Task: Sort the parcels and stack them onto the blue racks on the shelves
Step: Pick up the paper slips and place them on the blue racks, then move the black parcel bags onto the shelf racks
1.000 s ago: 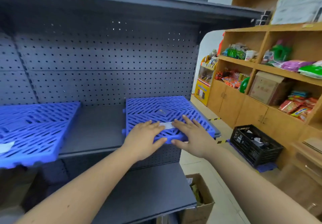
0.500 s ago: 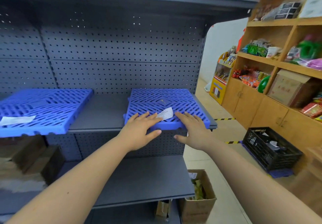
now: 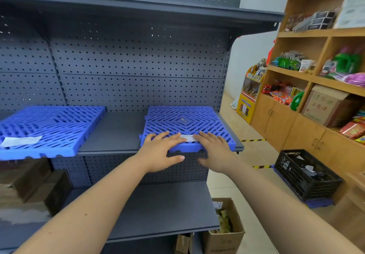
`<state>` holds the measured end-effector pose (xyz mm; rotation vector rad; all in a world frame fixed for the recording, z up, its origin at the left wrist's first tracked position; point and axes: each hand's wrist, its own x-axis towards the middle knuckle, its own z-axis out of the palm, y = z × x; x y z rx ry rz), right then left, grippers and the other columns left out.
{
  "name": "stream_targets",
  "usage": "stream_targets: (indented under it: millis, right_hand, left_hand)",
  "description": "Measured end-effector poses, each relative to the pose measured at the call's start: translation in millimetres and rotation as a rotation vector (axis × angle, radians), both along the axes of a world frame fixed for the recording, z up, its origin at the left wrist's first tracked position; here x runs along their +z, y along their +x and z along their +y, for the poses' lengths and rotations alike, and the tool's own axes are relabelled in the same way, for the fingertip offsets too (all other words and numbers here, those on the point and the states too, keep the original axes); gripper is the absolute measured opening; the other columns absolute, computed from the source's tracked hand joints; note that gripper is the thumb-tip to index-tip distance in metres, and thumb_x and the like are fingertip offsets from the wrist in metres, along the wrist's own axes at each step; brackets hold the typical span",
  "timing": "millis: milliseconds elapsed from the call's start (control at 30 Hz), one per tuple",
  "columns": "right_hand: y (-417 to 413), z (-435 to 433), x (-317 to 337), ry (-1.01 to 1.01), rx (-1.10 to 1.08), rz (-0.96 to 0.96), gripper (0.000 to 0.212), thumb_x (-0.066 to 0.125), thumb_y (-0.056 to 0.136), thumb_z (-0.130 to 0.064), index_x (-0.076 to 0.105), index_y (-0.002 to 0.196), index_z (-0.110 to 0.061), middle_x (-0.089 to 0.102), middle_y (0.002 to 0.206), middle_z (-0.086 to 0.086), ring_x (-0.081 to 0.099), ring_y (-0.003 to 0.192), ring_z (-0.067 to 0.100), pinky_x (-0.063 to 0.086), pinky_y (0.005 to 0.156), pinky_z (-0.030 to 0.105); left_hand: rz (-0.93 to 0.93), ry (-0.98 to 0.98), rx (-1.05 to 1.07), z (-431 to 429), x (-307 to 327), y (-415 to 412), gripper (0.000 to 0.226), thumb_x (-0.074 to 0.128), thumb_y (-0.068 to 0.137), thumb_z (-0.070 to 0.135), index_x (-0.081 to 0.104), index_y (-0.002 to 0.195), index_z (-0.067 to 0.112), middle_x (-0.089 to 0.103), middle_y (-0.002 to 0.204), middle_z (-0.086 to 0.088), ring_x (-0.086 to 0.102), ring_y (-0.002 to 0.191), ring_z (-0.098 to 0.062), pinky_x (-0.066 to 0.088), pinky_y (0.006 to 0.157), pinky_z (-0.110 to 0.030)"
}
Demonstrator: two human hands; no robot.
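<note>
Two blue slatted racks lie on the grey metal shelf [image 3: 118, 133]. On the right rack [image 3: 183, 121], a white paper label [image 3: 188, 138] lies flat near the front edge. My left hand [image 3: 163, 151] and my right hand [image 3: 214, 148] press down on either end of that label with straight fingers, thumbs hanging below the rack's front edge. The left rack [image 3: 51, 127] carries its own white label [image 3: 20, 141] at its front left. No parcel lies on either rack.
Blurred brown boxes [image 3: 29, 184] sit on the lower shelf at left. An open cardboard box [image 3: 225, 232] stands on the floor below. A black crate [image 3: 306, 174] sits on the floor at right, in front of wooden shelving [image 3: 296, 115] full of goods.
The label's raised corner of half a second ago now lies flat under my fingertips. My view has shifted left and back, showing more of the left rack.
</note>
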<state>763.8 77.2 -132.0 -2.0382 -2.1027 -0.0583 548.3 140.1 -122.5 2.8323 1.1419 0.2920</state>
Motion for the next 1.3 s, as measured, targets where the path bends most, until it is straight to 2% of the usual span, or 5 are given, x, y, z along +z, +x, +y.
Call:
stream_targets:
  millis: [233,433,800,1067,1300]
  right_hand:
    - [-1.1,-3.6,3.2,-0.025,-0.019,-0.032,0.086,0.061,0.087,-0.042,0.006,0.152,-0.032,0.000,0.162,0.000,-0.007,0.147,0.028,0.005,0.117,0.048]
    - [-1.5,-13.9,7.0,0.000,-0.029,-0.107,0.096,0.061,0.082,-0.054,-0.002,0.152,-0.036,-0.012,0.161,0.000,-0.020,0.144,0.032,0.004,0.115,0.054]
    - [-26.9,-22.1,15.7,0.141,-0.002,-0.043,0.086,0.068,0.082,-0.043,0.018,0.150,-0.030,0.018,0.158,0.001,0.001,0.146,0.032,0.017,0.115,0.050]
    - [-68.5,-6.3,25.7,0.162,0.166,-0.056,0.082,0.068,0.083,-0.038,0.022,0.150,-0.027,0.022,0.157,0.002,0.006,0.145,0.032,0.027,0.112,0.052]
    - [-133.5,9.9,46.4,0.259,0.362,-0.038,0.073,0.063,0.086,-0.037,0.025,0.148,-0.030,0.030,0.151,-0.002,0.025,0.134,0.025,0.035,0.105,0.043]
  left_hand:
    - [-0.011,-0.014,0.020,0.4,1.9,-1.6,0.068,0.043,0.090,0.063,0.012,0.148,0.047,0.002,0.160,0.013,0.005,0.147,-0.014,0.001,0.117,-0.045]
    - [0.029,0.054,0.131,5.1,9.0,-4.9,0.077,0.047,0.085,0.066,0.008,0.149,0.045,-0.004,0.161,0.004,-0.003,0.147,-0.023,0.002,0.114,-0.060]
    - [0.132,0.270,0.224,-15.9,8.9,-34.4,0.095,0.046,0.077,0.075,-0.014,0.146,0.048,-0.013,0.160,-0.001,0.001,0.146,-0.030,0.011,0.112,-0.062]
    - [0.123,0.311,0.376,-33.7,15.8,-93.4,0.095,0.045,0.077,0.077,-0.016,0.145,0.048,-0.009,0.161,-0.002,0.005,0.145,-0.031,0.015,0.112,-0.061]
    - [0.151,0.321,0.548,-46.2,33.2,-168.1,0.096,0.045,0.076,0.077,-0.017,0.145,0.048,0.000,0.161,-0.003,0.013,0.143,-0.033,0.020,0.110,-0.058]
